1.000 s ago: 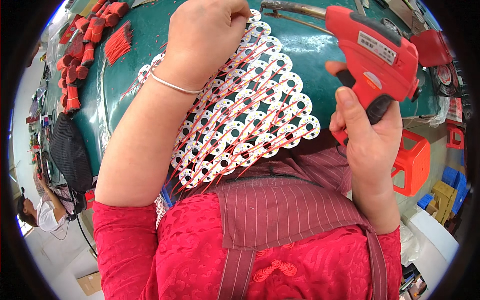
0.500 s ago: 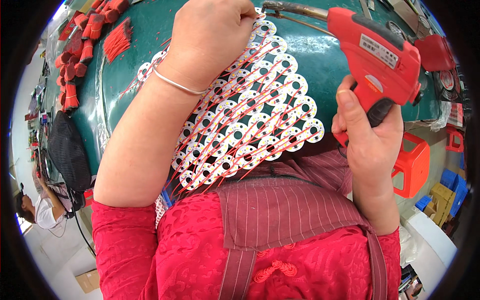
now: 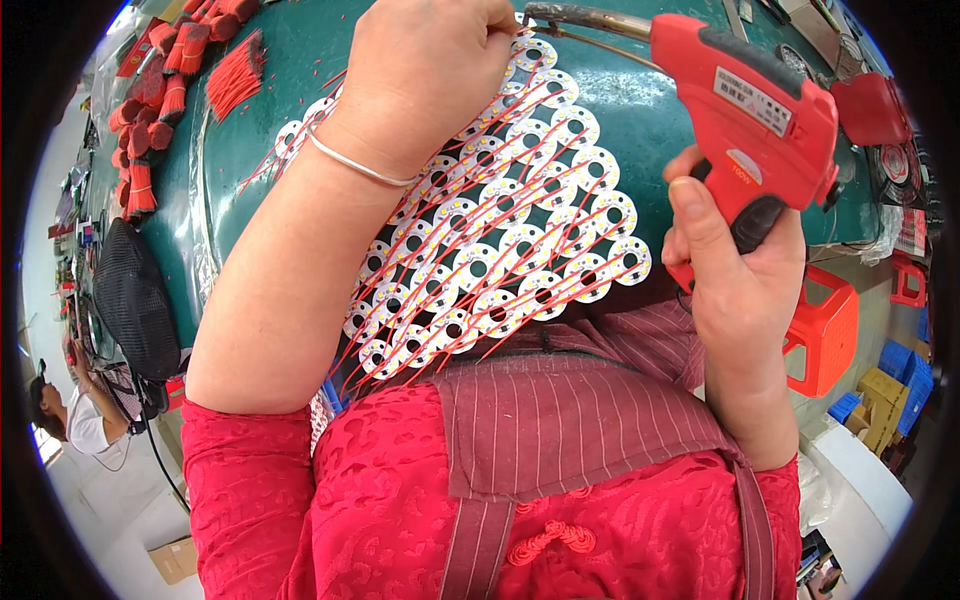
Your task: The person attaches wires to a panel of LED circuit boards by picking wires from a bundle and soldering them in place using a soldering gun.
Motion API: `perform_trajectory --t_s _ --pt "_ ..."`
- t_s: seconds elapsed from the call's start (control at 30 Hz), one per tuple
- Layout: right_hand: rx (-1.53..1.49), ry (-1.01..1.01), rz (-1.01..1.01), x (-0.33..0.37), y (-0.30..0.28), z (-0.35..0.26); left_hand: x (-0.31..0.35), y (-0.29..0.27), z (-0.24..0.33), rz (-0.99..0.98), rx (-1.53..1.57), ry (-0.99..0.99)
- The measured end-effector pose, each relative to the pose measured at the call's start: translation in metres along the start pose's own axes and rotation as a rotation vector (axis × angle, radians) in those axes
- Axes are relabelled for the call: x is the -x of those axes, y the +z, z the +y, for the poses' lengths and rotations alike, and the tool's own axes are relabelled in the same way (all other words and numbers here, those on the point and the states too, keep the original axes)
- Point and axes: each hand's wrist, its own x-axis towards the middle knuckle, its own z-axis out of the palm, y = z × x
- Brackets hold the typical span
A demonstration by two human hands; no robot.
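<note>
My right hand (image 3: 740,250) is wrapped round the handle of a red soldering gun (image 3: 745,110) with a black grip and a long metal barrel. The gun points left, its tip at a round white board at the far end of the sheet. There my left hand (image 3: 430,75) is closed in a pinch at the tip, a bit of red wire (image 3: 521,31) showing at its fingers. A sheet of round white LED boards (image 3: 525,243), joined in rows with holes in their middles, lies under my left forearm. Thin red wires stretch slantwise across many boards. My left hand hides part of the sheet.
Bundles of red wire (image 3: 143,190) and a loose fan of cut wires (image 3: 236,78) lie on the green table (image 3: 640,160) at the left. A black mesh object (image 3: 136,300) stands beside its edge. Right of me are a red stool (image 3: 828,330) and cardboard boxes (image 3: 880,400). Another person (image 3: 85,415) sits far left.
The soldering gun has shifted very slightly, and the sheet of boards has moved a touch to the right. Both hands keep their grips.
</note>
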Motion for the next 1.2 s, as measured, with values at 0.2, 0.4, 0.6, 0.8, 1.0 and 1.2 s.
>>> perform_trajectory --t_s 0.2,0.4,0.6,0.8,1.0,1.2 --pt "-0.014 0.003 0.007 0.001 0.0 -0.002 0.0 0.0 0.0 -0.002 -0.005 0.0" --pt "0.006 -0.013 0.045 -0.002 0.002 -0.007 0.001 0.001 0.0 -0.001 -0.009 -0.017" --pt "-0.025 -0.027 0.043 -0.002 0.001 -0.004 0.0 0.002 -0.001 0.028 0.013 -0.025" --pt "-0.035 -0.031 0.048 -0.003 -0.001 -0.004 -0.004 -0.003 0.008 0.155 0.198 -0.139" --pt "-0.044 -0.003 -0.013 -0.005 0.002 -0.007 0.001 0.002 -0.009 0.095 0.105 -0.169" --pt "-0.041 0.003 -0.015 -0.005 0.002 -0.005 0.001 0.002 -0.006 0.049 0.021 -0.158"
